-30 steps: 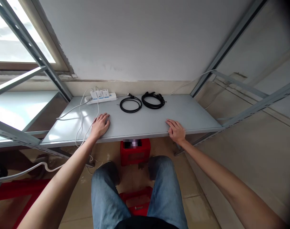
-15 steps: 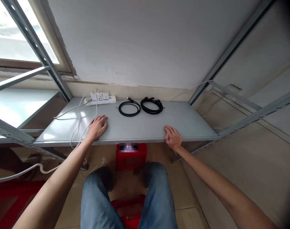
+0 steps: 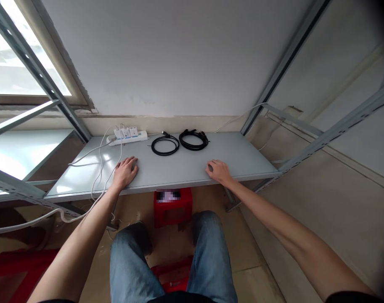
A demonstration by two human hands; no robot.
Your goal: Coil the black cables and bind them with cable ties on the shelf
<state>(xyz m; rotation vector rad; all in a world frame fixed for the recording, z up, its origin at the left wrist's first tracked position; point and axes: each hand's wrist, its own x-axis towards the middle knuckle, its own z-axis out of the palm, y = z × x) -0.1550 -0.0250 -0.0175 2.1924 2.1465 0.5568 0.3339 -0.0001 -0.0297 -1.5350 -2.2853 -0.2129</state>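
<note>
My left hand (image 3: 125, 172) lies open on the grey shelf board (image 3: 166, 172), palm down, beside a thin white cable. Near the board's front edge, my right hand (image 3: 219, 171) rests with its fingers curled into a loose fist. A dark hollow shows between its thumb and fingers, and nothing is seen in it. Farther back lie two coils of black cable, a thinner coil (image 3: 152, 150) on the left and a thicker coil (image 3: 193, 147) right of it. Neither hand touches the coils.
A white power strip (image 3: 142, 135) with several plugs stands at the back left, white cables running from it over the front edge. Metal posts (image 3: 264, 92) frame both ends. Below are a red stool (image 3: 173, 214) and my knees. A wall closes the back.
My right hand's fingers have curled in from a more stretched pose. The left hand stays flat on the board. The whole view has shifted a little.
</note>
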